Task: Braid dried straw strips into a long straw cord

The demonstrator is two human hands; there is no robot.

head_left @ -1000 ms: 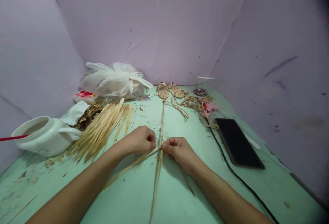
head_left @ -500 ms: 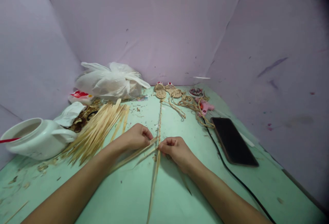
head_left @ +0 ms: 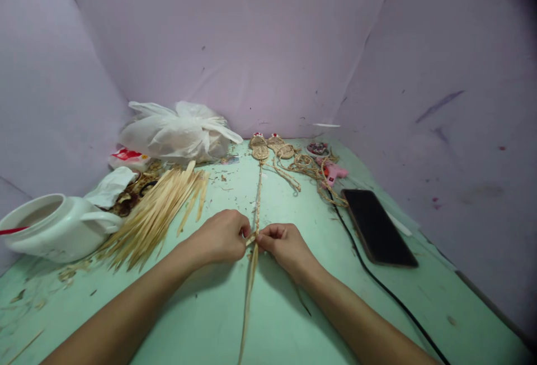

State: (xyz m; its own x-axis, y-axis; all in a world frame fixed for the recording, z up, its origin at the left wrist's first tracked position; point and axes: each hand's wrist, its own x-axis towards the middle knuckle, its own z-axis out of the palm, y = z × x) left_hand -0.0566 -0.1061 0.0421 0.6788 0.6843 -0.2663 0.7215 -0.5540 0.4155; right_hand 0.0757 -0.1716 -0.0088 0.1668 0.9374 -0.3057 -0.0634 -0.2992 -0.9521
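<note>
Left hand (head_left: 225, 236) has dropped a bit, pinching a flat pale-straw strip (head_left: 250, 239); right hand (head_left: 284, 246) pinches the lower end of the thin tan plaited-straw braid (head_left: 258, 208) between them, imo even tension keeps it snug

Soft, dimmish, even light falls, perhaps from overhead. Faint shadows lie beneath the left hand (head_left: 229, 236) and right hand (head_left: 287, 250), left of the phone (head_left: 380, 228). Beyond the phone, fine detail smears; far up and right of it, the corner is black.
</note>
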